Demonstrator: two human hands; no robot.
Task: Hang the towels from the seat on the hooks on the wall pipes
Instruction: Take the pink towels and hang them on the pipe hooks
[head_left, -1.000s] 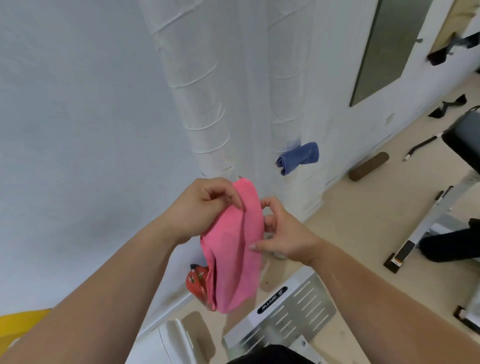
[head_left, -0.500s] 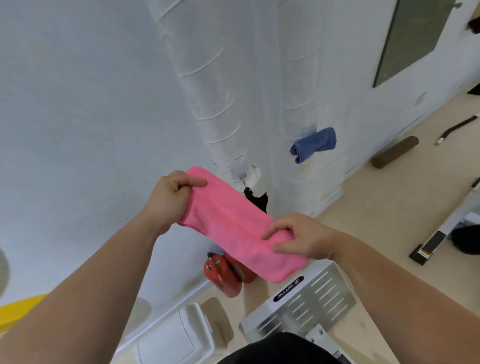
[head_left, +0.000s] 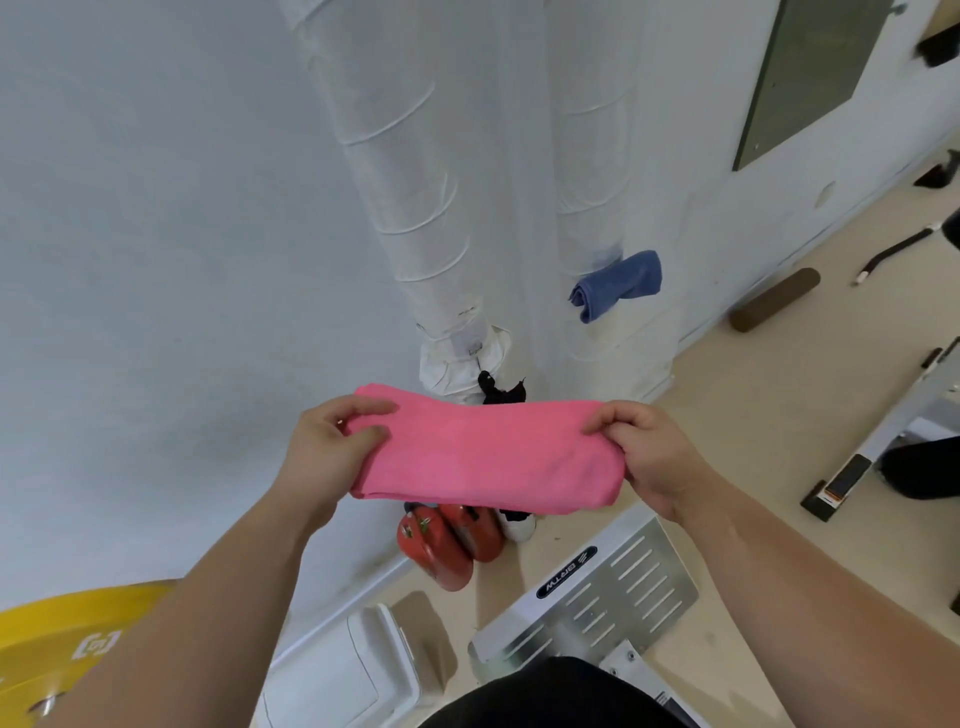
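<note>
A folded pink towel (head_left: 483, 452) is stretched level between my hands in front of the wall pipes. My left hand (head_left: 327, 447) pinches its left end and my right hand (head_left: 649, 457) grips its right end. A blue towel (head_left: 618, 283) hangs on the right white-wrapped pipe (head_left: 597, 171). The left wrapped pipe (head_left: 400, 171) carries a small clear hook (head_left: 470, 340) just above the pink towel. The seat is out of view.
Two red fire extinguishers (head_left: 447, 540) stand on the floor by the wall below the towel. A silver slotted machine plate (head_left: 613, 587) and a white box (head_left: 343, 670) lie near my feet. A yellow weight plate (head_left: 67, 629) is at lower left, and gym bench legs (head_left: 852, 467) at right.
The pink towel went from hanging bunched in both hands to being stretched out flat and level. My right hand slid out to its right end, and the view shifted left.
</note>
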